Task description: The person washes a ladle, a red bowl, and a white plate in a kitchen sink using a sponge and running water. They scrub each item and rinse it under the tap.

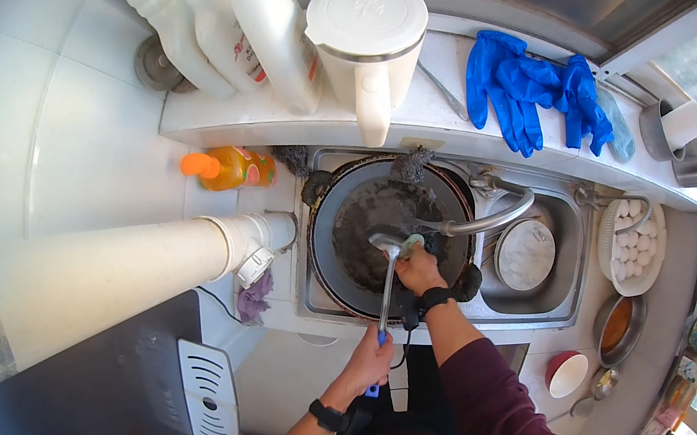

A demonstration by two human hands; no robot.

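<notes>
My left hand [368, 361] is closed around the handle of a metal ladle [387, 290] with blue parts on its grip. The ladle's head is over a large, dark-rimmed wok [326, 263] that sits in the left sink basin and holds murky grey water [362, 215]. My right hand [420, 271] reaches over the wok beside the ladle's head, fingers closed on a pale green sponge [410, 246]. Just above that hand, the curved metal faucet [498, 217] extends over the wok. A dark scouring pad [408, 167] rests on the wok's far rim.
The right basin holds a white bowl [525, 253]. An orange-capped bottle [233, 168] stands behind at left. Blue gloves [530, 83], a cream pitcher [367, 23] and white bottles [269, 31] occupy the ledge. At right are an egg basket [606, 239] and a pot [638, 334]. A thick white pipe [108, 283] juts in from the left.
</notes>
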